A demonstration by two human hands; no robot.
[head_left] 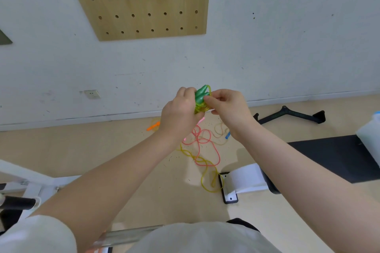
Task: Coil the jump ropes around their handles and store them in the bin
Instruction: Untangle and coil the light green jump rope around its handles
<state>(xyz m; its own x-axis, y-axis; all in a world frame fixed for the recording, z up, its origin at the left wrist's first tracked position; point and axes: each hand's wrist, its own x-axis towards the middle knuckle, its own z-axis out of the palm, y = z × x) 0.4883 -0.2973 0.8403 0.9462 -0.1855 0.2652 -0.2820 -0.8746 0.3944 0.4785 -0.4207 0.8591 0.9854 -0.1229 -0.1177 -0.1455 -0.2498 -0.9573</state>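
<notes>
Head view looks down on 2 bare forearms raised in front of a white wall, both hands meeting on the green jump rope (202, 96). The left hand (178, 113) grips the 2 green handles side by side, its fingers curled round them from the left, with yellow-green cord wound in a tight coil just below the handle tips. The right hand (228, 107) pinches the cord at the coil's right side between thumb and fingers (208, 99), touching the bundle. Below the hands, on the tan floor (102, 150), lie loose tangled ropes: a pink rope (205, 139), a yellow rope (209, 178) looping toward a white machine foot (242, 181), an orange handle (153, 126) near the wall's base, and a blue handle (227, 135) partly hidden by the right wrist. A black mat (333, 156) covers the floor at the right edge. A wooden pegboard (141, 10) hangs on the wall above.
</notes>
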